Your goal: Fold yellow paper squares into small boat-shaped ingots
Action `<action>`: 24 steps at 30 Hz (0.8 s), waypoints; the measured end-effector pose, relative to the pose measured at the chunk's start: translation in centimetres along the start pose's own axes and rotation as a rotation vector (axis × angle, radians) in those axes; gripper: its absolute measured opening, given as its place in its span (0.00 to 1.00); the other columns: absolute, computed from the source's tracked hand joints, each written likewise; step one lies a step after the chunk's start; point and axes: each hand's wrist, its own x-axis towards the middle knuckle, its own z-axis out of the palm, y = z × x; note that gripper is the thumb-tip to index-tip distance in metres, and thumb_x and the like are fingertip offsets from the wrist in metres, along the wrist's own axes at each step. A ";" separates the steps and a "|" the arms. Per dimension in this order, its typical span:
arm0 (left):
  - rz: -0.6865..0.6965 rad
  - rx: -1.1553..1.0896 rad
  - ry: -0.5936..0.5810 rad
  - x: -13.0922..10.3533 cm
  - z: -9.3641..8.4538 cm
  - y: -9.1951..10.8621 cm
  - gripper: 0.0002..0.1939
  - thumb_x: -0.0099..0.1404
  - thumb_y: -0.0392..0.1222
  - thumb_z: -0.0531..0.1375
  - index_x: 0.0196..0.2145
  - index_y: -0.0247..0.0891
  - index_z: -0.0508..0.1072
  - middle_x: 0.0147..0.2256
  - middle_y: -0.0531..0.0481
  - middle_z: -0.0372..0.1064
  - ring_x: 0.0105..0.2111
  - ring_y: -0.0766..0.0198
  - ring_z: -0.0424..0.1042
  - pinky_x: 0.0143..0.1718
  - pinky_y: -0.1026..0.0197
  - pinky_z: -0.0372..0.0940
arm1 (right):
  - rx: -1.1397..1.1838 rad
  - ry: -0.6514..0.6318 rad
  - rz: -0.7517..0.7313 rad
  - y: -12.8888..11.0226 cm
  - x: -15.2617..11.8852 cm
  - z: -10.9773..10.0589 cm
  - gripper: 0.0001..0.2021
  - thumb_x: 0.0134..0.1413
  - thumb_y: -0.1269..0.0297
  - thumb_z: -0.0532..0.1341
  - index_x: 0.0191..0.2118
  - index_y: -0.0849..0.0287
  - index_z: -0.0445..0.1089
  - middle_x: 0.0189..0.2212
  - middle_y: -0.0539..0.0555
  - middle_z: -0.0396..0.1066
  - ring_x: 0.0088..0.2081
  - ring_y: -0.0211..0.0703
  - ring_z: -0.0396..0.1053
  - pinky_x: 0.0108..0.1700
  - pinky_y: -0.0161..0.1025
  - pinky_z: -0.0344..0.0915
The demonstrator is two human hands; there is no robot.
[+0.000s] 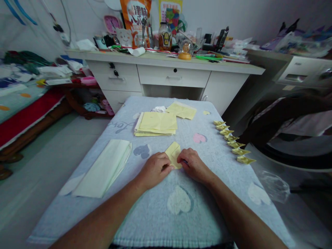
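Note:
Between my two hands a small folded sheet of yellow paper [173,150] lies on the cloth-covered table. My left hand [156,169] pinches its lower left edge, fingers curled. On the paper's right edge my right hand [192,164] is closed too, its fingertips partly hidden beneath the knuckles. Beyond them rests a stack of yellow paper [158,121], with loose yellow sheets [183,110] behind it. Several folded yellow paper pieces with pointed ends [234,144] stand in a row along the table's right side.
A folded pale green-white sheet [103,169] lies to the left. A crumpled white tissue [159,109] sits behind the stack. A cluttered white desk [173,74] borders the far side, a washing machine [301,74] the right. A clear plastic bag [275,186] hangs by the right edge.

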 end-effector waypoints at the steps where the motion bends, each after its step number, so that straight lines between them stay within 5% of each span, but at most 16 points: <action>1: -0.028 -0.001 0.026 0.1 0.1 -0.1 0.11 0.63 0.41 0.58 0.24 0.37 0.69 0.31 0.50 0.67 0.35 0.63 0.66 0.38 0.61 0.60 | 0.003 -0.016 -0.001 -0.1 -0.1 -0.2 0.12 0.45 0.81 0.53 0.31 0.59 0.69 0.31 0.51 0.67 0.37 0.42 0.60 0.42 0.38 0.52; 5: -0.072 -0.006 0.061 0.2 0.3 -0.4 0.13 0.65 0.41 0.56 0.22 0.37 0.66 0.29 0.51 0.65 0.34 0.63 0.65 0.38 0.61 0.60 | 0.023 -0.080 -0.023 -0.4 -0.4 -0.9 0.10 0.42 0.79 0.57 0.31 0.59 0.68 0.32 0.51 0.66 0.38 0.43 0.59 0.42 0.39 0.52; 9: -0.112 0.022 0.113 0.3 0.5 -0.3 0.12 0.64 0.42 0.56 0.24 0.38 0.67 0.29 0.51 0.64 0.35 0.62 0.65 0.38 0.60 0.60 | 0.012 -0.080 -0.015 -0.7 -0.4 -1.1 0.02 0.49 0.71 0.60 0.30 0.60 0.68 0.32 0.52 0.65 0.38 0.43 0.59 0.42 0.40 0.52; 14: -0.153 0.041 0.146 0.3 0.3 -0.2 0.11 0.62 0.43 0.58 0.23 0.38 0.69 0.32 0.50 0.64 0.37 0.61 0.65 0.42 0.57 0.61 | -0.023 -0.031 0.031 -1.1 -0.4 -0.6 0.05 0.56 0.71 0.56 0.30 0.59 0.68 0.32 0.52 0.65 0.38 0.42 0.59 0.42 0.39 0.53; 19: -0.165 0.058 0.131 0.2 0.1 -0.2 0.09 0.57 0.43 0.62 0.23 0.38 0.69 0.34 0.50 0.64 0.39 0.60 0.64 0.43 0.56 0.61 | -0.034 0.015 0.057 -1.1 -0.3 -0.2 0.05 0.54 0.72 0.57 0.29 0.60 0.67 0.36 0.54 0.65 0.39 0.42 0.60 0.42 0.39 0.55; 24: -0.167 0.096 0.142 0.2 0.4 -0.4 0.09 0.62 0.40 0.57 0.24 0.38 0.70 0.34 0.49 0.64 0.39 0.60 0.63 0.43 0.56 0.60 | -0.032 0.043 0.087 -0.7 -0.2 0.3 0.03 0.52 0.72 0.59 0.29 0.59 0.67 0.34 0.53 0.65 0.38 0.42 0.61 0.42 0.39 0.54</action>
